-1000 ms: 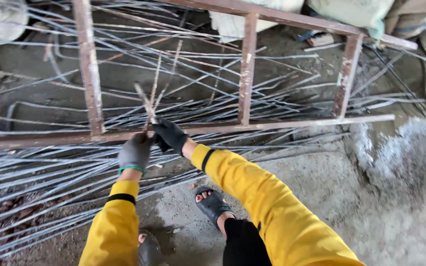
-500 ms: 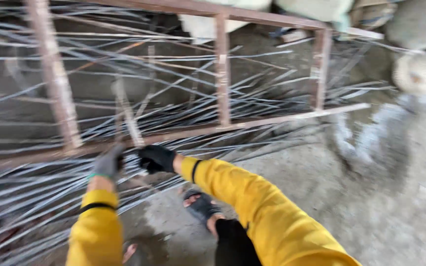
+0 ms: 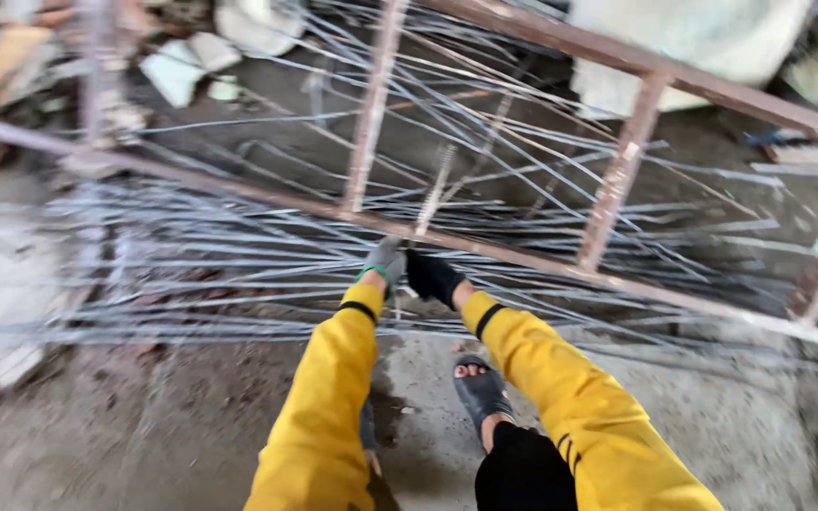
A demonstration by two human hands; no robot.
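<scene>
Reaching: both arms in yellow sleeves stretch forward from the near edge toward the middle of the scene, where the two gloved hands meet side by side.
Left hand [image 3: 383, 262]: in a grey glove with a green cuff, set against the near rail of the rusty frame [image 3: 617, 185]; the fingers curl over something at the rail, but blur hides what they grip and how tightly, so it cannot be told.
Right hand [image 3: 431, 276]: in a black glove, just right of the left hand and touching it; its fingers are curled, yet whether they are closed on anything cannot be told.
Ribbed bar [image 3: 435, 194]: a short, pale steel rod rising from just above the two hands and leaning toward the far side, between two uprights of the frame.
Frame: long, brown, ladder-like, running from the far left down to the near right, with cross pieces standing at intervals.
Steel rods [image 3: 191, 274]: many thin grey bars lying in a loose heap under and behind the frame, spread from left to right.
Feet: the right foot in a dark sandal [image 3: 481, 391] stands on the concrete floor [image 3: 144, 426], near the person.
Rubble [image 3: 186, 66]: pale broken pieces at the far left.
</scene>
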